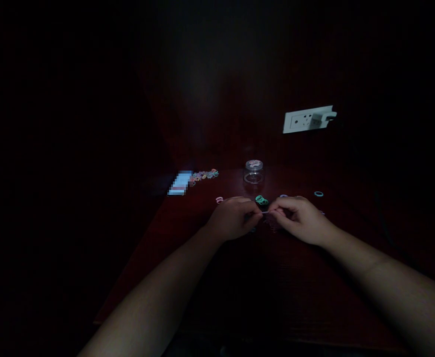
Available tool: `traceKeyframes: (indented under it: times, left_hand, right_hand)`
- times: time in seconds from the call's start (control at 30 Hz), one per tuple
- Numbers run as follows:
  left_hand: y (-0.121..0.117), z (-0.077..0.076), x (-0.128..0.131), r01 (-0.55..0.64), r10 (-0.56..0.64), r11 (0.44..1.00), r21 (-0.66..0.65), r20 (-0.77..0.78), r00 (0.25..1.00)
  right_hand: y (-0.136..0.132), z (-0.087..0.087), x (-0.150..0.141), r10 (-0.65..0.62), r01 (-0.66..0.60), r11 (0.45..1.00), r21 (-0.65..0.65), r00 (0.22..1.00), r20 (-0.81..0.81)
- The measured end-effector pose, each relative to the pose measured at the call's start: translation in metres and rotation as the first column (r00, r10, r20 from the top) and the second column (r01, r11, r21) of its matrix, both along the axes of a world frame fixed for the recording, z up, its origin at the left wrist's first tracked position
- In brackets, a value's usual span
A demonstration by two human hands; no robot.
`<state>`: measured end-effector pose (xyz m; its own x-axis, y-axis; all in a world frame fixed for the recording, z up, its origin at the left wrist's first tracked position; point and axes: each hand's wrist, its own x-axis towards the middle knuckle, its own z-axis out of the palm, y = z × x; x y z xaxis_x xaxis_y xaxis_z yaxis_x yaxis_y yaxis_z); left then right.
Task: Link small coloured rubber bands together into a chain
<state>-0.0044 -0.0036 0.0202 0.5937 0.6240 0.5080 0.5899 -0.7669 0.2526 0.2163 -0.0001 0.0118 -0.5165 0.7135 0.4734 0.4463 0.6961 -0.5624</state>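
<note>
Between my two hands a pale, thin elastic hair band (265,212) is stretched a little. One end is pinched by the fingertips of my left hand (234,218), the other by those of my right hand (301,218). Just beyond the fingers lie green hair bands (261,200) in a small cluster. Pink hair bands (219,200) rest past my left hand, and a lone teal hair band (318,194) lies past the right one. Darker bands under and between the hands are partly hidden and hard to make out.
A clear lidded jar (253,175) stands behind the bands. At the back left, a mixed pile of hair bands (204,176) lies beside a lit phone (181,183). A wall socket (295,122) with a plug (328,117) is above the dark red table (277,292). The room is very dim.
</note>
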Motion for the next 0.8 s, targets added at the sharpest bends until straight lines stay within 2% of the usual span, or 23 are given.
traceKeyframes:
  times: [0.57, 0.8]
  left_hand:
    - [0.0006, 0.0013, -0.001, 0.041, -0.041, 0.999, 0.0, -0.077, 0.996]
    - [0.0018, -0.0022, -0.0031, 0.086, -0.087, 0.995, -0.04, -0.018, 0.996]
  right_hand:
    - [0.0005, 0.0004, -0.0001, 0.02, -0.019, 1.0, -0.018, 0.998, 0.054]
    - [0.0044, -0.0043, 0.0035, 0.02, -0.018, 0.999, -0.033, 0.999, 0.05]
